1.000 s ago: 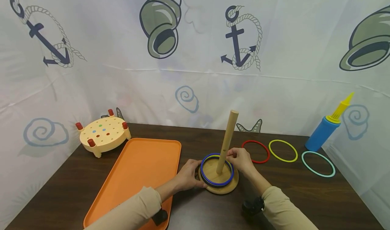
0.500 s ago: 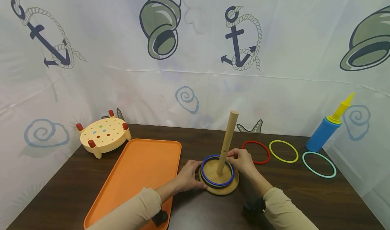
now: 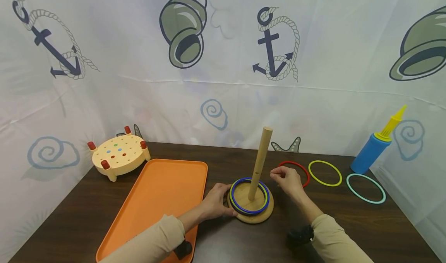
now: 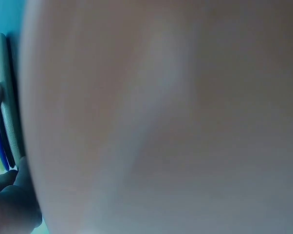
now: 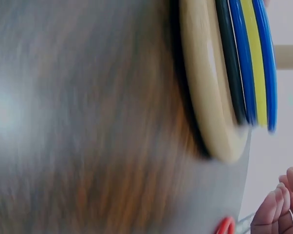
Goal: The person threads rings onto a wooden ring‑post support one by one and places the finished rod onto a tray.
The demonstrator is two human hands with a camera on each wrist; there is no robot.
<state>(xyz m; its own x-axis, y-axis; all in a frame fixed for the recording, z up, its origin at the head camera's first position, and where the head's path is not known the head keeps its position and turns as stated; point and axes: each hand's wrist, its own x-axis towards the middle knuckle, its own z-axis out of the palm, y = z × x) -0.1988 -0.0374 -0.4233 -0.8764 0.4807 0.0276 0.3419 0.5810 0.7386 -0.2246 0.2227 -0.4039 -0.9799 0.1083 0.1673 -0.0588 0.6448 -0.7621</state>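
Note:
A round wooden base [image 3: 259, 218] with an upright wooden peg [image 3: 260, 164] stands near the middle of the table. Around the peg lies a stack of rings: a black ring [image 5: 231, 63] lowest, then blue, a yellow ring [image 5: 256, 63] and a blue ring [image 5: 269, 68] on top. My left hand [image 3: 214, 203] grips the left edge of the base, thumb at the near side and fingers at the far side. Skin fills most of the left wrist view. Right of the peg, my right hand [image 3: 288, 181] hovers with its fingertips close together, apart from the stack and holding nothing visible.
A red ring [image 3: 308, 177], partly behind the right hand, a yellow ring [image 3: 340, 176] and a pale turquoise ring [image 3: 376, 202] lie to the right. Behind them stands a blue hand pump [image 3: 368, 154]. An orange tray [image 3: 167, 193] and a cream round toy [image 3: 120, 150] with red pegs are left.
My right hand has let go of the top blue ring and moved right, away from the stack. The blue ring now lies flatter. My left hand has stayed at the base.

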